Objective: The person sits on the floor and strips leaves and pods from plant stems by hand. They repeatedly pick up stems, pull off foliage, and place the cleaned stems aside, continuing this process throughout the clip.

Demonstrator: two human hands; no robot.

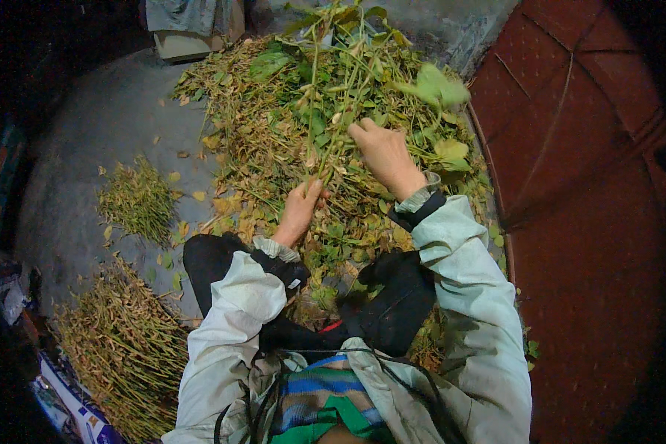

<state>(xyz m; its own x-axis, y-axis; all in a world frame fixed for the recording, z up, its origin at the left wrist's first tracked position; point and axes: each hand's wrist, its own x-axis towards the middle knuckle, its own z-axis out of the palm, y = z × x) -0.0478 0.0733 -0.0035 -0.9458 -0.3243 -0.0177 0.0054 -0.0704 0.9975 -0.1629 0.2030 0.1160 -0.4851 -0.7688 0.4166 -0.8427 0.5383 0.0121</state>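
Note:
My left hand (298,211) is closed around the lower ends of a few soybean stems (333,94). They rise away from me, with green-yellow pods along them and leaves near their tips. Beside the stems, partway up, is my right hand (386,155), its fingers curled against them. Whether it grips a stem or a leaf stalk is hidden. A blurred green leaf (438,89) hangs above that hand. Below both hands spreads a broad heap of cut soybean plants and loose leaves (266,133), green and yellow-brown.
On the grey floor (100,111) to the left lie a small bundle of podded stems (139,200) and a larger pile (125,349) nearer me. A dark red panel (577,222) borders the right side. A pale box-like object (186,44), partly draped with cloth, stands at the back.

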